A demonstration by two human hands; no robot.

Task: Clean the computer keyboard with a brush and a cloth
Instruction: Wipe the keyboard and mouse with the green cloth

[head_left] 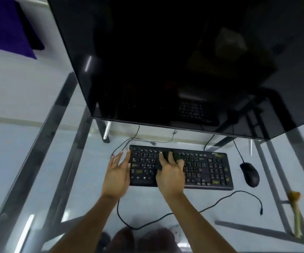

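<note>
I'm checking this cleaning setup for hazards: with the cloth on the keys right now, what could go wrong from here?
1. The right hand presses a dark cloth onto the keyboard; keys might be pressed or snagged.
2. The left hand steadies only the left end, so the keyboard could slide on the glass table.
3. The mouse beside it could get knocked.

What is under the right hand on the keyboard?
Under the right hand lies a dark cloth, pressed onto the keyboard. The keys below the cloth and palm are covered and cannot be seen.
</note>
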